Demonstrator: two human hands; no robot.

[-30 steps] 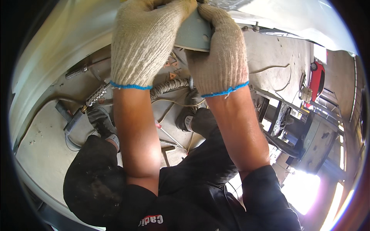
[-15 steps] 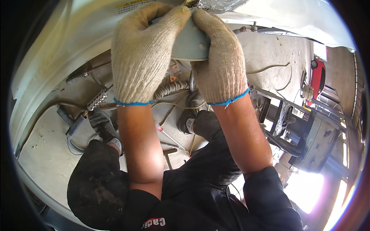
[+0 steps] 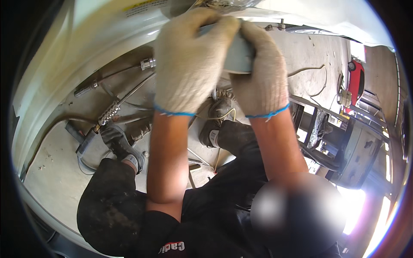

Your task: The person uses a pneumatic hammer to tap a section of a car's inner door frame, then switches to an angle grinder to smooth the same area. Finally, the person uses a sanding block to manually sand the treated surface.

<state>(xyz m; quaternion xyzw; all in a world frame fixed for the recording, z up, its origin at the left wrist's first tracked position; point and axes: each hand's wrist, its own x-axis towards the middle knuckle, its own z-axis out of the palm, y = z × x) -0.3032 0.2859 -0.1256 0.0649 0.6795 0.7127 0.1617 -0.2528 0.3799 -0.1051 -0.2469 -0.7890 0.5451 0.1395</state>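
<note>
Both of my hands wear off-white knitted gloves with blue cuffs. They are raised at the top, in front of a pale vehicle body panel [image 3: 47,81]. Between them is a grey-green piece with a curved lower edge [image 3: 239,56], like a small rounded plate. My left hand [image 3: 189,64] is closed on its left side, with fingers bent over the top. On the right side, my right hand [image 3: 267,73] grips the same piece, thumb side inward. The gloves cover much of it, and its exact kind cannot be made out. Motion smears the gloves slightly.
On the floor at left lies a tool with a ribbed metal grip [image 3: 108,114] and a long rod. A hose [image 3: 41,146] curves beside it. My shoes [image 3: 120,144] stand among rods and hoses. At right are a metal rack [image 3: 357,150] and a red car [image 3: 355,84].
Both hands and the grey-green piece have shifted to the right and slightly down. More of the rod and the tool at left now shows. A blurred dark round shape now covers the lower right.
</note>
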